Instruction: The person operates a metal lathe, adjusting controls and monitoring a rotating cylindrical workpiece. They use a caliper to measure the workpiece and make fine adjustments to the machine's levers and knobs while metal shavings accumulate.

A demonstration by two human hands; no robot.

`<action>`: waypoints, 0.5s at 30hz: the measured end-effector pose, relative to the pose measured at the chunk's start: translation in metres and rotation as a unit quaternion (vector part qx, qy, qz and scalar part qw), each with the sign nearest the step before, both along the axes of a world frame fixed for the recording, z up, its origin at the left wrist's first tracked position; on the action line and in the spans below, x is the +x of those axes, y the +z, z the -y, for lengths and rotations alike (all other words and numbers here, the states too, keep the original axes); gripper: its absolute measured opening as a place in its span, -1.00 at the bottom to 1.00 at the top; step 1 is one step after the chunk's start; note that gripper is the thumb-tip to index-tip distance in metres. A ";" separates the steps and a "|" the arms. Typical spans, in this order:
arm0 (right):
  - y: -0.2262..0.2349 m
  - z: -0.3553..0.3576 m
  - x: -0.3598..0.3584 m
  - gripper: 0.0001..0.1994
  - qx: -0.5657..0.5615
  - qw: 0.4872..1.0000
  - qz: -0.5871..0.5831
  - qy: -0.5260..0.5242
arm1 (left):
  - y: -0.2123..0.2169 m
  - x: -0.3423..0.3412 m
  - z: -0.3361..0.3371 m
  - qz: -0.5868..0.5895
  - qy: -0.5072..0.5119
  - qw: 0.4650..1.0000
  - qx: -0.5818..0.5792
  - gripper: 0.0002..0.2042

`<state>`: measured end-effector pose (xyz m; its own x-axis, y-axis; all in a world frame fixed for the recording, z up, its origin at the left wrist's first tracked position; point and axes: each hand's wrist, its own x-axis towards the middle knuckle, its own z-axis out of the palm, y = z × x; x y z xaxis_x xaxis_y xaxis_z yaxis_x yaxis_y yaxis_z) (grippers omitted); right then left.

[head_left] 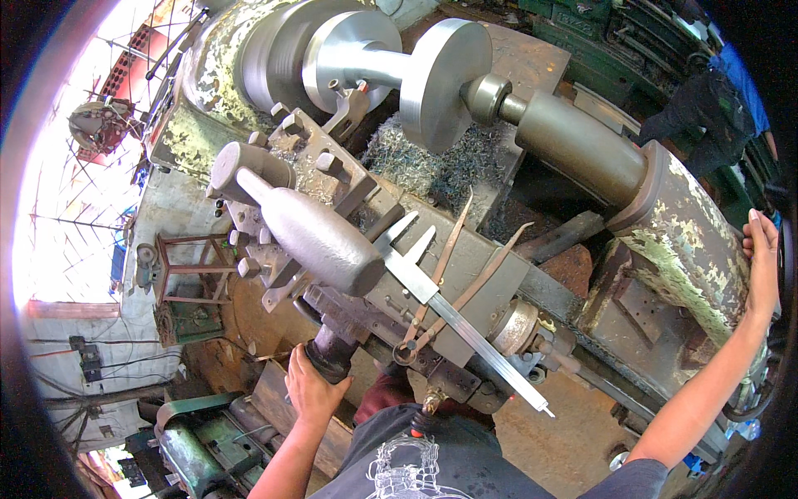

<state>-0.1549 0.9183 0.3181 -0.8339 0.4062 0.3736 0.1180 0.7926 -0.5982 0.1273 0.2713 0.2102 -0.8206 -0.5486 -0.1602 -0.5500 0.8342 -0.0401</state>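
Observation:
My left hand [314, 387] is closed round a dark round handle [332, 348] on the near side of the lathe carriage. Far to the right, my right hand [760, 254] rests at the outer end of the worn tailstock [682, 224], its fingers curled; what they grip is hidden. A silver vernier caliper [465, 316] lies across the carriage between my arms, jaws toward the workpiece. Beside it lie rusty curved-leg calipers [440, 291]. A heavy grey mallet-shaped metal piece [320, 237] rests by the tool post [307, 158]. Behind stands a shiny workpiece with round discs [449, 83].
Metal shavings [432, 170] pile up under the workpiece. A tailstock quill [582, 150] with its centre meets the right disc. Green machinery [204, 449] stands at lower left, a wooden stand [195, 266] farther back. Another person [706, 108] is at the upper right.

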 end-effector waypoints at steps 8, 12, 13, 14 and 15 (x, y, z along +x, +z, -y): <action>0.012 0.013 0.034 -0.62 -0.155 0.967 -0.167 0.117 | 0.039 -0.029 0.064 0.172 -0.017 0.953 0.249 -0.03; -0.013 0.059 0.159 -0.52 -0.512 0.787 -0.305 0.161 | 0.035 -0.054 0.110 0.229 -0.009 0.855 0.466 -0.14; -0.029 0.074 0.192 -0.55 -0.613 0.673 -0.241 0.338 | 0.027 -0.058 0.117 0.231 0.002 0.834 0.501 -0.14; -0.044 0.088 0.222 -0.57 -0.718 0.506 -0.125 0.461 | 0.018 -0.062 0.121 0.236 0.004 0.821 0.520 -0.14; -0.059 0.102 0.249 -0.60 -0.744 0.425 -0.011 0.515 | 0.009 -0.063 0.124 0.240 0.011 0.794 0.558 -0.13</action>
